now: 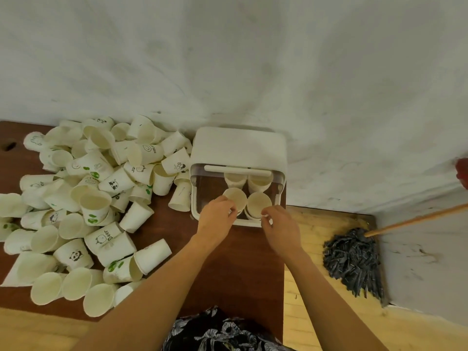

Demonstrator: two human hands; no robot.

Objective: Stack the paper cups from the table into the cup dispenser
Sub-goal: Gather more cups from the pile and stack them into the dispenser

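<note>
Left hand: the left hand (217,214) is being held at the near-left edge of the cup dispenser (238,148), its fingers being curled round the rim of the left front cup (235,197)
Right hand: the right hand (278,224) is being held at the near-right edge of the dispenser, its fingertips being pinched on the rim of the right front cup (258,203)
Cup dispenser: the white box is being kept on the far right end of the wooden table (240,262), against the wall (253,59); its lid is being held raised at the back and its open compartment is being shown from above
Cups inside: four cup mouths are being shown in the compartment, two at the front under the hands and two rear cups (249,181) behind them below a white bar
Loose cups: a large pile of paper cups (88,198) is being left spread over the left part of the table, most lying on their sides, several printed with green leaves or small animal faces
Floor: a dark mop head (354,259) with a wooden handle is being rested on the light floor right of the table
</note>
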